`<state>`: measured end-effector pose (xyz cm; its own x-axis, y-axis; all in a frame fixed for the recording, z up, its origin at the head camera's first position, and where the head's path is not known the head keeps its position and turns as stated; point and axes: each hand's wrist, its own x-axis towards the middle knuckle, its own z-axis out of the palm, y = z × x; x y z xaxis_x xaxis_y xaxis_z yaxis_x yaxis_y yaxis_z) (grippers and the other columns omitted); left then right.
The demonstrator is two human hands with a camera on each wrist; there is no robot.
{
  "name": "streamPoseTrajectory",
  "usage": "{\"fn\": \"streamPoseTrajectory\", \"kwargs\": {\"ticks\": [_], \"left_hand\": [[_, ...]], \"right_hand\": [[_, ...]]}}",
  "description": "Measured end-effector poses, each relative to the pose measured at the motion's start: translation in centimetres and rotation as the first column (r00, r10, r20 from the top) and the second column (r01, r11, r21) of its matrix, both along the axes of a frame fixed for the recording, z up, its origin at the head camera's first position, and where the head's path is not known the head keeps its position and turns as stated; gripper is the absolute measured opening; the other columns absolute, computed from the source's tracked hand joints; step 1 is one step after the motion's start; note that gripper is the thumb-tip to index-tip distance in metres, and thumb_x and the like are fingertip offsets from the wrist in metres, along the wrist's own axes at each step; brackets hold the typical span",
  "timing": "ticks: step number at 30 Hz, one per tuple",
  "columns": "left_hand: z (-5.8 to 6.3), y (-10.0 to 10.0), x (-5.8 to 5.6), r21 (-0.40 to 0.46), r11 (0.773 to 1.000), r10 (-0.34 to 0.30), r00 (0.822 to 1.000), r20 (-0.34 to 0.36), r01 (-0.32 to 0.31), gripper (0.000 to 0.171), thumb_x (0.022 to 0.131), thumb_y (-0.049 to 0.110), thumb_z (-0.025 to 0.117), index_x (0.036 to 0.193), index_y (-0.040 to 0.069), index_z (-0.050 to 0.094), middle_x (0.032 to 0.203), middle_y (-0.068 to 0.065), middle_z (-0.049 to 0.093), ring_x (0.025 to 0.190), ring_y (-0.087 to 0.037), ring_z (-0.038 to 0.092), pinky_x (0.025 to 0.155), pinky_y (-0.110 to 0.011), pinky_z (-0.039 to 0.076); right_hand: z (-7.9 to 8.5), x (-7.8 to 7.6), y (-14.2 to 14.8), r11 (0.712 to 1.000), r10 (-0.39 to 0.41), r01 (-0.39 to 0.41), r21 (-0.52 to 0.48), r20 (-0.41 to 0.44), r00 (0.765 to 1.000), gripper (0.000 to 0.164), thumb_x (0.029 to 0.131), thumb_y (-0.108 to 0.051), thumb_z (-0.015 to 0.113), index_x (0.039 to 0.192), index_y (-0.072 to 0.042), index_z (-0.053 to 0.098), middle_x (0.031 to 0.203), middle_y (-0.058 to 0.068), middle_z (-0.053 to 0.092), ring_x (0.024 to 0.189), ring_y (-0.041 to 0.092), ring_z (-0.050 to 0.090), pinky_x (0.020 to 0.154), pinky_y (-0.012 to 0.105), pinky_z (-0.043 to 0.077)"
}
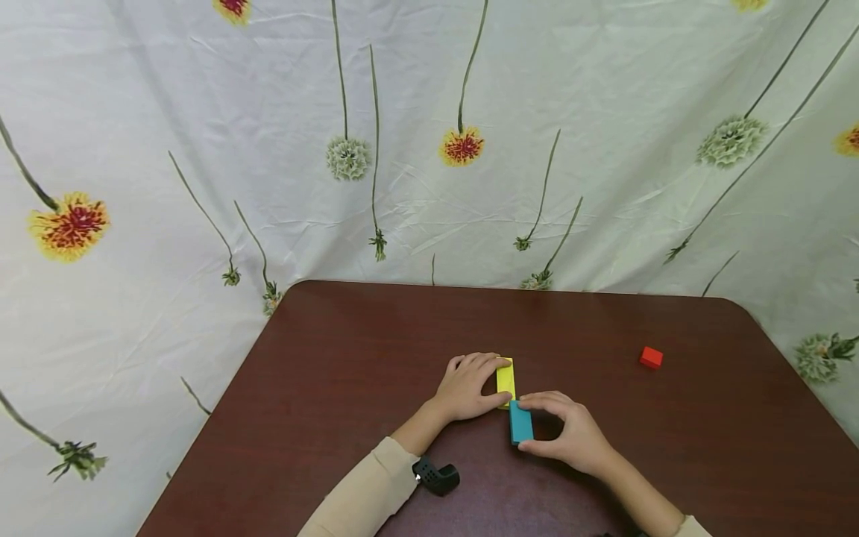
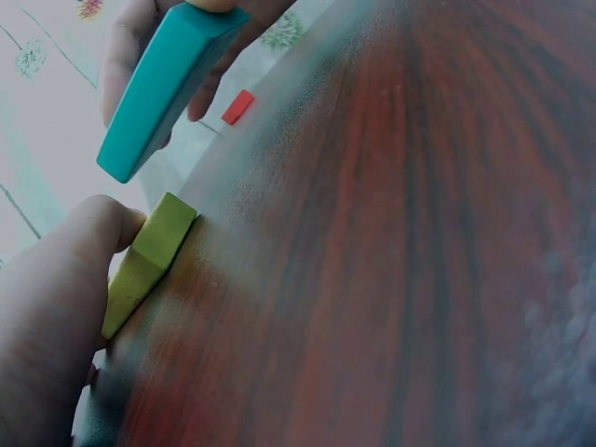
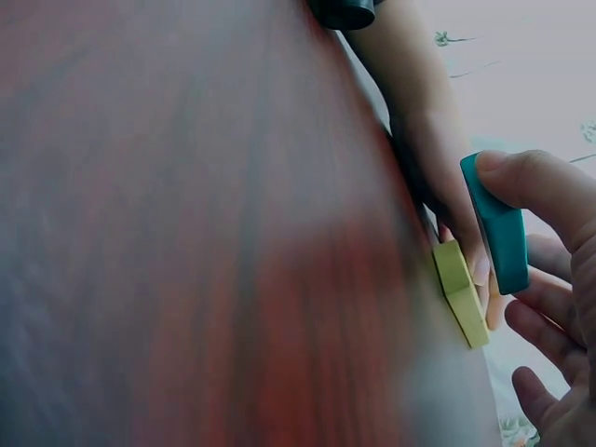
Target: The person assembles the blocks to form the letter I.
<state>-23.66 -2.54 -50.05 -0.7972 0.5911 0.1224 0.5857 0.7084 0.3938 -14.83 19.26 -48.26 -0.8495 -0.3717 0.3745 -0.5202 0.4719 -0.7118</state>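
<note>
A flat yellow block [image 1: 505, 382] lies lengthwise on the brown table, its slanted shape showing in the left wrist view [image 2: 149, 265]. My left hand [image 1: 464, 389] grips it from the left, thumb at the near end and fingertips at the far end. Between thumb and fingers of my right hand [image 1: 570, 434], a blue block [image 1: 521, 424] is pinched by its two ends. Both wrist views show this blue block raised off the table, close to the yellow one. In the head view its far end overlaps the near right corner of the yellow block.
A small red block [image 1: 651, 357] sits on the right part of the table [image 1: 362, 343]. Behind the table hangs a white cloth [image 1: 282, 112] with printed flowers. A black strap [image 1: 436, 476] is around my left wrist.
</note>
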Motion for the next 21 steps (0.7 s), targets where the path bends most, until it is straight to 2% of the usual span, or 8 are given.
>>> {"fn": "streamPoseTrajectory", "kwargs": {"ticks": [5,11,21], "left_hand": [[0.0,0.0,0.0,-0.004,1.0,-0.001,1.0,-0.005,0.001,0.057,0.095,0.055,0.053,0.146,0.03,0.045,0.15,0.001,0.042,0.137,-0.02,0.035,0.107,-0.051,0.025],[0.0,0.0,0.0,-0.004,1.0,-0.004,1.0,-0.004,0.004,0.058,0.095,0.054,0.053,0.146,0.03,0.044,0.149,0.001,0.042,0.137,-0.02,0.035,0.107,-0.05,0.025],[0.1,-0.1,-0.1,-0.005,1.0,-0.006,1.0,-0.005,0.006,0.057,0.095,0.053,0.053,0.146,0.029,0.044,0.15,0.001,0.041,0.138,-0.02,0.035,0.108,-0.05,0.024]], "right_hand": [[-0.4,0.1,-0.3,1.0,0.025,-0.024,0.019,-0.015,1.0,0.052,0.07,-0.032,0.09,0.117,-0.021,0.071,0.119,-0.006,0.065,0.112,0.012,0.057,0.092,0.032,0.047],[-0.6,0.1,-0.7,0.999,0.053,-0.053,0.006,0.006,0.999,0.05,0.071,-0.032,0.089,0.116,-0.02,0.071,0.118,-0.009,0.065,0.111,0.012,0.057,0.092,0.031,0.047],[-1.0,0.4,-1.3,0.998,0.053,-0.054,0.028,0.029,0.998,0.051,0.07,-0.035,0.089,0.115,-0.019,0.071,0.118,-0.008,0.064,0.111,0.012,0.057,0.092,0.033,0.047]]}}
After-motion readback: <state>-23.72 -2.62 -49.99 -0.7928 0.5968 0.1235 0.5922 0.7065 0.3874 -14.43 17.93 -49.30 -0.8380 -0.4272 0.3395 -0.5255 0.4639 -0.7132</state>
